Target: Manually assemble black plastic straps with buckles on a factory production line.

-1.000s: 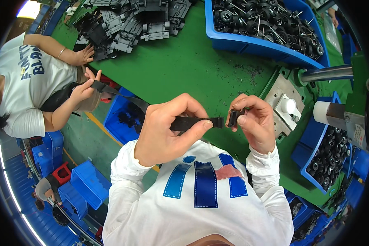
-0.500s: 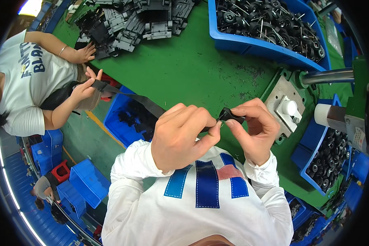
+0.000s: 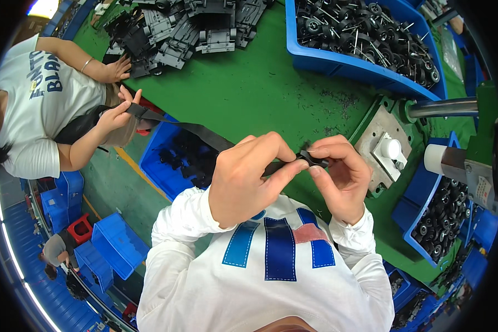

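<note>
A long black strap (image 3: pixel 200 133) stretches across the green table's edge to my left hand (image 3: pixel 243 180), which pinches it between thumb and fingers. At the strap's near end sits a small black piece (image 3: pixel 316 160), and my right hand (image 3: pixel 344 174) grips it between thumb and forefinger. My fingertips nearly meet there; the piece looks like a buckle, but its exact shape is partly hidden. A co-worker's hand (image 3: pixel 116 115) at the left holds the strap's far end.
Black plastic chassis (image 3: pixel 174 39) are heaped at the far left. A blue bin (image 3: pixel 365 77) of wheels on axles stands at far right. Right of my hands is a press with a metal plate (image 3: pixel 373 146). Blue bins (image 3: pixel 160 138) flank the table (image 3: pixel 243 94).
My left fingers have shifted and opened slightly around the strap, with the forefinger lifted. The small black piece has turned in my right fingers. The co-worker's strap hand has moved slightly.
</note>
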`<act>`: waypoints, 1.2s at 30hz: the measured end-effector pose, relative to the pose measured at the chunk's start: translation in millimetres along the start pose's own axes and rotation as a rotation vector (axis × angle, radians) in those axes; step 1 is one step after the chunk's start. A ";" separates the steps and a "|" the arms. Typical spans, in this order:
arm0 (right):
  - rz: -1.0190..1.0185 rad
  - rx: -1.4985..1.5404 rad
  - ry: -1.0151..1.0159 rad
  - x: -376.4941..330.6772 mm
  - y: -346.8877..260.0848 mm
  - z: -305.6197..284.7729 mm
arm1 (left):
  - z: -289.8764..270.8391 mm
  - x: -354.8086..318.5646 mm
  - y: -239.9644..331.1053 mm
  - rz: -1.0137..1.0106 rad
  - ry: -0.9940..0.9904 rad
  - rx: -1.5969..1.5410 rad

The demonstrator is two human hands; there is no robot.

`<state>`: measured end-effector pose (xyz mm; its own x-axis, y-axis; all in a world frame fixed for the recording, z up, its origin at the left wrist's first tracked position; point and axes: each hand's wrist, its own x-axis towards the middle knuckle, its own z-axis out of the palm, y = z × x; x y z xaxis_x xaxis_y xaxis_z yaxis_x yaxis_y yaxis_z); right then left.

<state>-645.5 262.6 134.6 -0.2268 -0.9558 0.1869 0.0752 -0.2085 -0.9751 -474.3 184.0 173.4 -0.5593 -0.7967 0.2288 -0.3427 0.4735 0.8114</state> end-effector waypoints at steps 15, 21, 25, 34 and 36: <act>0.118 0.304 -0.079 -0.4 9.1 3.7 | -23.5 14.9 -21.1 -0.199 -0.331 -0.470; 0.157 0.298 -0.076 1.8 10.0 5.1 | -31.8 21.2 -32.1 -0.241 -0.080 -0.377; 0.150 0.262 -0.145 8.5 17.5 9.1 | -49.0 29.8 -43.0 -0.274 -0.091 -0.337; 0.205 0.234 -0.302 44.7 28.6 44.9 | -114.7 42.8 -98.0 -0.235 0.108 -0.150; 0.216 0.224 -0.334 55.3 33.0 55.3 | -138.5 43.3 -117.6 -0.257 0.125 -0.135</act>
<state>-601.9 191.5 119.3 0.1399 -0.9891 0.0462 0.3027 -0.0017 -0.9531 -353.7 41.8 162.4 -0.3670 -0.9280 0.0646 -0.3532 0.2033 0.9132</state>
